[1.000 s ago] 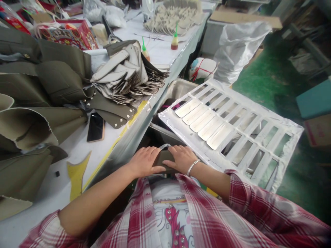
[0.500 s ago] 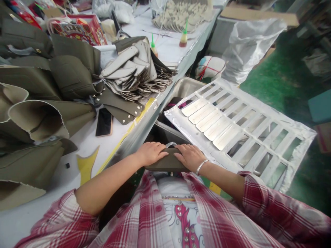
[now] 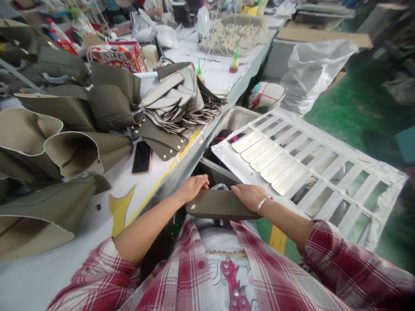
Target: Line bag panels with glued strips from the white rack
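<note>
- Centre: we see an olive panel in front of the person's plaid shirt, its long side running crosswise, with a small white tab at its left end.
- Right hand: we find it over the panel's right end, fingers laid together, closed over the far edge and gripping there; a bracelet circles the wrist.
- Left hand: we note fingers curled and bunched by the far left edge; whether they pinch anything, we cannot tell.
- Left of the hands: we locate the white bench, bearing a yellow piece, a phone, flat dark strips and a heap of pale-faced pieces.
- Farther left: we observe rolled olive pieces, several with open ends.
- Right of the hands: we see a slotted white frame lying over a metal bin, five pale strips side by side upon it.
- Beyond: we distinguish two green-tipped bottles on the bench and a silvery bag.
</note>
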A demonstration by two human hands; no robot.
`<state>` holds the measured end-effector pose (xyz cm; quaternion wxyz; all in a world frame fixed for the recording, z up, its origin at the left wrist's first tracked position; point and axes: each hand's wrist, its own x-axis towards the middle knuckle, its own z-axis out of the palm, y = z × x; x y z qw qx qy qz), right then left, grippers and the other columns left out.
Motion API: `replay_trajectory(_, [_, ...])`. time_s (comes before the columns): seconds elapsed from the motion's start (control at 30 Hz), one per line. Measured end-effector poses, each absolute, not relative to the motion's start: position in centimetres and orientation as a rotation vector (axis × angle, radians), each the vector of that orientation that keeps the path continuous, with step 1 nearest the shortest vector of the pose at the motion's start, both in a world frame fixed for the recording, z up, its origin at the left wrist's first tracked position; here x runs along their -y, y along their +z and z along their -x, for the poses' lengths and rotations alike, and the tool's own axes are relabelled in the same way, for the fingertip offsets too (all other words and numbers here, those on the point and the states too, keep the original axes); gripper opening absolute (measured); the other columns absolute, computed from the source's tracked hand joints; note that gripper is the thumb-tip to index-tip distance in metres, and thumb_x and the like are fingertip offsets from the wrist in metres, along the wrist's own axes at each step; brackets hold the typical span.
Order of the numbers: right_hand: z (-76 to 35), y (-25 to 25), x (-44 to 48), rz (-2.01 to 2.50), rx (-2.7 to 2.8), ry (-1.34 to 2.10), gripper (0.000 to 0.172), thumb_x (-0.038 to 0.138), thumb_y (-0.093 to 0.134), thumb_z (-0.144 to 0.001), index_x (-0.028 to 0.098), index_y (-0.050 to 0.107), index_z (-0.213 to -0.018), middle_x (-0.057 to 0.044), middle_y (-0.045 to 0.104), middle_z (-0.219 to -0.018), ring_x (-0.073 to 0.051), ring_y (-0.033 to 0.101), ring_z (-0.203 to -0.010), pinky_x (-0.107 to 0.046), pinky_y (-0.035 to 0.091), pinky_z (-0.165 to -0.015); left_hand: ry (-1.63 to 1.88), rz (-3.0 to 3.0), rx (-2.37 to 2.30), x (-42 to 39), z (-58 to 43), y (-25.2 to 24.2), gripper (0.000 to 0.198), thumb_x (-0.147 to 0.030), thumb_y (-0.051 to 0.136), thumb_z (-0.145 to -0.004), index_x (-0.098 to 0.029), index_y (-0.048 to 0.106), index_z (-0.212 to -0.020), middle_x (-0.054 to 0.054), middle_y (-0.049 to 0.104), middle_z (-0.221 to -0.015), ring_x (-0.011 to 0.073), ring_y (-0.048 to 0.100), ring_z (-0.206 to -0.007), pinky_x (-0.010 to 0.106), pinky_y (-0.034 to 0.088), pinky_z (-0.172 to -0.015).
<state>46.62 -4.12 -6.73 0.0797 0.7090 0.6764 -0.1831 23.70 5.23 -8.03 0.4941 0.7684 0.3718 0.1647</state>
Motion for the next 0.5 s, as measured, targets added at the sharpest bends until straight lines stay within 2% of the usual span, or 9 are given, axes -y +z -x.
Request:
replay_trajectory(0.1, [-45.7,-5.7,4.6,-2.142,-2.166,-0.450,0.047,0.047,0.023,-0.095,0.017,0.059,-0.099,-0.009,0.064,-0.093,-0.024,0.060,-0.090,-0.036,0.042,-0.078,0.635,-1.451,-0.885,-4.3,-21.5,-8.9,0.075,-0.061,0.005,-0.088,-0.010,0.055,-0.108,0.014,0.065,-0.099,0.0225,0.062,-0.094,0.037,0.047,-0.085])
replay_trajectory(0.2, [-43.4,-5.1,4.6,-2.113,-2.388,-0.348,0.046,0.051,0.035,-0.092,0.015,0.054,-0.112,-0.010,0.060,-0.104,-0.024,0.055,-0.098,-0.036,0.038,-0.087,0.703,-1.333,-0.826,-2.1,-19.4,-9.9,0.061,-0.060,0.027,-0.088,-0.014,0.050,-0.122,0.012,0.057,-0.121,0.0240,0.052,-0.113,0.038,0.038,-0.098])
replay_trajectory(0.27, [-41.4,-5.3,4.0,-2.075,-2.431,-0.375,0.049,0.056,0.040,-0.088,0.015,0.054,-0.112,-0.010,0.060,-0.102,-0.024,0.056,-0.096,-0.036,0.039,-0.085,0.667,-1.372,-0.831,-0.9,-18.6,-10.2,0.053,-0.051,0.045,-0.086,-0.018,0.044,-0.128,0.010,0.051,-0.130,0.0238,0.048,-0.117,0.036,0.036,-0.100])
replay_trajectory(0.33, [-39.5,-5.6,3.0,-2.044,-2.393,-0.426,0.051,0.060,0.040,-0.086,0.017,0.056,-0.107,-0.009,0.062,-0.095,-0.025,0.057,-0.090,-0.036,0.041,-0.078,0.655,-1.378,-0.867,-0.4,-18.5,-10.2,0.049,-0.043,0.051,-0.085,-0.019,0.044,-0.127,0.008,0.050,-0.130,0.0229,0.049,-0.116,0.034,0.037,-0.098])
replay_trajectory(0.5, [-37.5,-6.1,1.2,-2.012,-2.304,-0.465,0.051,0.060,0.030,-0.089,0.017,0.058,-0.097,-0.009,0.063,-0.090,-0.026,0.059,-0.086,-0.035,0.041,-0.072,0.668,-1.480,-0.916,-1.1,-18.8,-9.8,0.035,-0.035,0.048,-0.086,-0.019,0.050,-0.118,0.006,0.056,-0.119,0.0213,0.051,-0.109,0.033,0.038,-0.096])
